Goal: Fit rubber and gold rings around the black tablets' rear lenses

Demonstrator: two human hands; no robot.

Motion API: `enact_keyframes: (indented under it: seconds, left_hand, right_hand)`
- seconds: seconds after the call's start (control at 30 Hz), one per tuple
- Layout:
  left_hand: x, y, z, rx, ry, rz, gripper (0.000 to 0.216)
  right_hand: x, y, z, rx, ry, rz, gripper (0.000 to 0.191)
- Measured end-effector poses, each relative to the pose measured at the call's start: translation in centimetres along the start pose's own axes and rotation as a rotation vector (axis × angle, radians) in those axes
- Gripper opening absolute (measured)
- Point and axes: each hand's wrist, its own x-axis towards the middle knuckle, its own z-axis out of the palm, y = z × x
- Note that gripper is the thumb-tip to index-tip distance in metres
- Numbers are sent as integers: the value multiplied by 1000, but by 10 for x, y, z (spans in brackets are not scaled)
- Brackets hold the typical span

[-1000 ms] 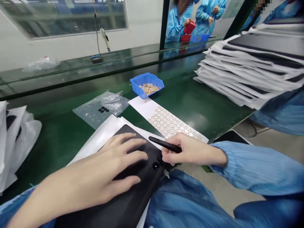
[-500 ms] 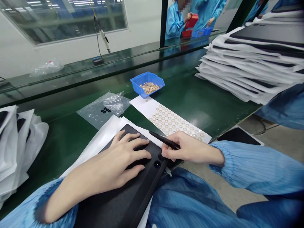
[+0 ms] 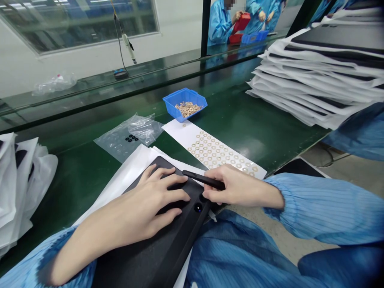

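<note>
Black panel (image 3: 150,248), blue bin (image 3: 174,111), striped blue sleeve (image 3: 327,208)

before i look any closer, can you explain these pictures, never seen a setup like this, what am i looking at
There's no robot here: these are a person's two bare hands, seen by one camera worn on the head, looking forward and down. The left hand lies spread on a black panel. The right hand holds a slim black tool, close to the panel's round dark parts. On the green table beyond lie a white sheet dotted with small pale rings, a blue bin of loose pale pieces, and clear plastic with small black rings on or in it. To the right stands a stack of black panels layered with white sheets.
</note>
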Motion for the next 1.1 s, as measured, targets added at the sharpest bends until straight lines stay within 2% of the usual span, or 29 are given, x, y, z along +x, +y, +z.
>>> enact_keyframes:
  seconds: [0.1, 0.23, 0.43, 0.47, 0.53, 0.6, 0.67, 0.77, 0.9, 1.03, 1.1]
  left_hand:
    - [0, 0, -1, -5, -6, -5, 27]
    - [-1, 0, 0, -7, -4, -5, 29]
    - [0, -3, 1, 29, 43, 2, 23]
    - [-1, -6, -1, 47, 91, -16, 20]
    - [-5, -15, -8, 76, 269, -121, 20]
    - [-11, -30, -15, 103, 471, -325, 22]
    - [-16, -47, -20, 100, 540, -518, 27]
    - [-20, -70, -19, 18, 439, -624, 43]
    - [-17, -81, -12, -55, 319, -603, 35]
    - [-14, -77, -13, -102, 362, -594, 32]
    - [-15, -75, -16, -123, 398, -602, 30]
  right_hand:
    - [1, 1, 0, 18, -11, -16, 16]
    - [2, 2, 1, 220, -109, -9, 11]
    - [6, 7, -2, 135, -9, -46, 21]
    - [6, 10, -3, 134, 19, -61, 21]
    - [7, 14, -6, 117, 103, -61, 22]
    - [6, 17, -8, 79, 153, -35, 24]
    - [3, 17, -8, 45, 107, -19, 30]
    - [-4, 15, -5, 71, -52, -8, 35]
    - [-11, 11, -2, 91, -137, 26, 31]
    - [-16, 5, -4, 92, -125, 15, 32]
    - [-19, -1, -7, 106, -70, -4, 33]
